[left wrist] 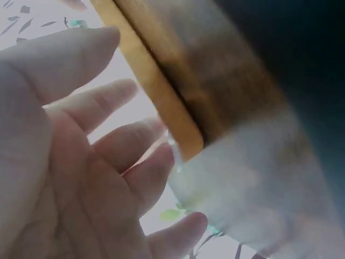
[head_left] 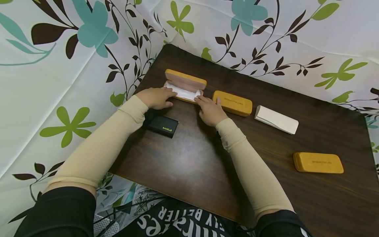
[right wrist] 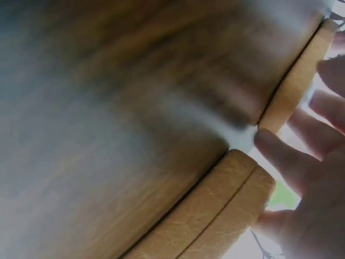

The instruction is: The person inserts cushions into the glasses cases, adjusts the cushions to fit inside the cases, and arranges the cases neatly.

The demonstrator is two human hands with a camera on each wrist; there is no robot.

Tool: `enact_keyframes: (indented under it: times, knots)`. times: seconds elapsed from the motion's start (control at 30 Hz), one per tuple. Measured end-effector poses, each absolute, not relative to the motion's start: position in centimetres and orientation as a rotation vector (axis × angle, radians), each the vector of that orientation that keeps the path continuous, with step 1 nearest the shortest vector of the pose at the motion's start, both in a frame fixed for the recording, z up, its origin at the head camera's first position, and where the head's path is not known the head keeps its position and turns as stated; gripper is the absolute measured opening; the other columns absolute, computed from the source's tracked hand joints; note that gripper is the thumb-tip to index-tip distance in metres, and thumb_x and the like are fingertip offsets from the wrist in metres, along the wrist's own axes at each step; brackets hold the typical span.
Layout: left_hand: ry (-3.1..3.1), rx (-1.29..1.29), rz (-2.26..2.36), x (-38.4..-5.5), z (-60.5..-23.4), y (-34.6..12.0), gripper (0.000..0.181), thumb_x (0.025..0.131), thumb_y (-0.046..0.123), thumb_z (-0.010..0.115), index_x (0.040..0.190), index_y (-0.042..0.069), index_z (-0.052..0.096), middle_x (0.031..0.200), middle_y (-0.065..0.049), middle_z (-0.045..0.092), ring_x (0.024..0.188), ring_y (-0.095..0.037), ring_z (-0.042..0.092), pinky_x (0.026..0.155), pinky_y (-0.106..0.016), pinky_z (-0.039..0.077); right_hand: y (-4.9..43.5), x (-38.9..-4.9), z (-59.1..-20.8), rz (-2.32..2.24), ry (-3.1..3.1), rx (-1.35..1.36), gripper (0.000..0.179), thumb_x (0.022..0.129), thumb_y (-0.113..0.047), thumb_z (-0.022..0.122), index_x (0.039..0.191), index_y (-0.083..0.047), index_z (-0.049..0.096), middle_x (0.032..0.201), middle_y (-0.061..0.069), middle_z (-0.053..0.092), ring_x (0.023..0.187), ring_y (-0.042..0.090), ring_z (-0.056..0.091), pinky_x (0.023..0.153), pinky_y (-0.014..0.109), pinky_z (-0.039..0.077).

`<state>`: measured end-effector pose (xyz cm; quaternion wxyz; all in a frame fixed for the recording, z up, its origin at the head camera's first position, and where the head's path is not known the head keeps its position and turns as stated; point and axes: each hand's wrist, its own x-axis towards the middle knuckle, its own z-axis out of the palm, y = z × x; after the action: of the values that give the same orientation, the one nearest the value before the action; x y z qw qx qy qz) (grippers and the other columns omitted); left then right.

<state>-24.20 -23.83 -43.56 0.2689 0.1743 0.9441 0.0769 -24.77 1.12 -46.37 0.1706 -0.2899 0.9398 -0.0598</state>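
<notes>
A yellow hard eyeglass case (head_left: 186, 79) stands with its lid up near the far left of the table, and a folded white cloth (head_left: 181, 92) lies inside. Over the case's left end, my left hand (head_left: 157, 98) rests its fingertips on the cloth. My right hand (head_left: 211, 111) touches the cloth at the right front corner, fingers extended. The left wrist view shows the left fingers (left wrist: 108, 102) fairly straight beside the case's side wall (left wrist: 156, 89). Beside the right hand lies a second, closed yellow eyeglass case (head_left: 232, 103); whether the hand touches it, I cannot tell.
In front of my left hand lies a black wallet-like item (head_left: 163, 125) with gold lettering, partly behind the forearm. A white folding case (head_left: 276, 119) and a third yellow case (head_left: 319, 163) lie to the right on the dark wooden table (head_left: 189, 161). Patterned cloth hangs behind.
</notes>
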Motion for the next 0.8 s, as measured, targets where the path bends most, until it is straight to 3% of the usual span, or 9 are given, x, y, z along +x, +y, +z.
enact_keyframes:
  times: [0.1,0.2,0.27,0.33,0.4,0.5,0.6,0.7,0.8]
  knots:
    - [2.61,0.508,0.251,-24.0,-42.9,-24.2,0.056,0.108,0.03,0.05,0.158,0.009,0.036,0.16,-0.019,0.035,0.148,-0.037,0.031,0.117,-0.058,0.027,1.1,-24.8,-46.2,-0.229,2.703,-0.83,0.056,0.105,-0.016,0.05,0.159,-0.017,0.037,0.165,0.002,0.029,0.152,0.026,0.026,0.12,0.064,0.003]
    - [2.744,0.531,0.291,-23.9,-41.7,-24.5,0.05,0.107,0.03,0.051,0.152,0.008,0.047,0.148,-0.018,0.052,0.135,-0.038,0.05,0.109,-0.056,0.04,1.0,-25.0,-45.6,-0.388,2.844,-0.847,0.044,0.104,-0.012,0.05,0.148,-0.011,0.053,0.155,0.007,0.048,0.143,0.027,0.043,0.12,0.058,0.021]
    - [2.863,0.554,0.324,-24.1,-41.0,-24.7,0.045,0.107,0.029,0.051,0.146,0.007,0.054,0.14,-0.018,0.06,0.127,-0.037,0.057,0.104,-0.056,0.045,0.8,-25.4,-45.1,-0.548,2.971,-0.842,0.037,0.103,-0.008,0.049,0.139,-0.005,0.061,0.145,0.01,0.057,0.135,0.029,0.052,0.117,0.051,0.032]
    - [2.981,0.571,0.364,-24.4,-40.6,-24.8,0.041,0.107,0.027,0.051,0.14,0.005,0.058,0.136,-0.017,0.062,0.124,-0.036,0.058,0.102,-0.055,0.046,0.5,-25.9,-44.6,-0.662,3.05,-0.808,0.038,0.104,-0.008,0.049,0.14,-0.004,0.059,0.145,0.011,0.057,0.136,0.028,0.051,0.117,0.047,0.033]
    - [3.053,0.57,0.371,-24.9,-40.6,-24.8,0.042,0.107,0.026,0.05,0.141,0.004,0.056,0.142,-0.017,0.057,0.13,-0.036,0.054,0.106,-0.055,0.043,0.3,-26.5,-44.0,-0.678,3.064,-0.784,0.043,0.106,-0.012,0.049,0.148,-0.004,0.05,0.153,0.01,0.049,0.143,0.026,0.043,0.121,0.046,0.026]
    - [2.995,0.531,0.308,-25.4,-41.0,-24.4,0.056,0.108,0.032,0.049,0.156,0.005,0.037,0.161,-0.015,0.036,0.146,-0.037,0.035,0.113,-0.062,0.032,0.1,-26.8,-43.7,-0.51,2.993,-0.79,0.052,0.109,-0.022,0.044,0.158,-0.007,0.034,0.164,0.007,0.032,0.152,0.021,0.026,0.125,0.047,0.009]
    - [2.868,0.495,0.23,-25.2,-41.3,-23.8,0.07,0.108,0.04,0.047,0.162,0.007,0.018,0.169,-0.012,0.015,0.154,-0.038,0.015,0.115,-0.07,0.019,0.3,-26.5,-44.1,-0.359,2.952,-0.858,0.051,0.11,-0.026,0.041,0.157,-0.006,0.036,0.163,0.007,0.032,0.152,0.022,0.027,0.125,0.047,0.004]
    - [2.83,0.478,0.18,-24.2,-41.2,-23.3,0.072,0.107,0.043,0.046,0.163,0.007,0.017,0.169,-0.012,0.013,0.155,-0.038,0.009,0.115,-0.072,0.012,0.6,-25.4,-44.6,-0.27,3.007,-0.952,0.048,0.109,-0.023,0.045,0.153,-0.004,0.044,0.16,0.009,0.038,0.148,0.024,0.036,0.125,0.048,0.007]
    - [2.852,0.449,0.115,-22.5,-41.1,-23.2,0.072,0.106,0.045,0.05,0.162,0.008,0.024,0.168,-0.011,0.02,0.155,-0.037,0.01,0.115,-0.073,0.01,0.8,-24.0,-45.1,-0.208,3.074,-1.083,0.045,0.107,-0.019,0.05,0.149,-0.004,0.05,0.154,0.009,0.045,0.142,0.023,0.044,0.124,0.048,0.011]
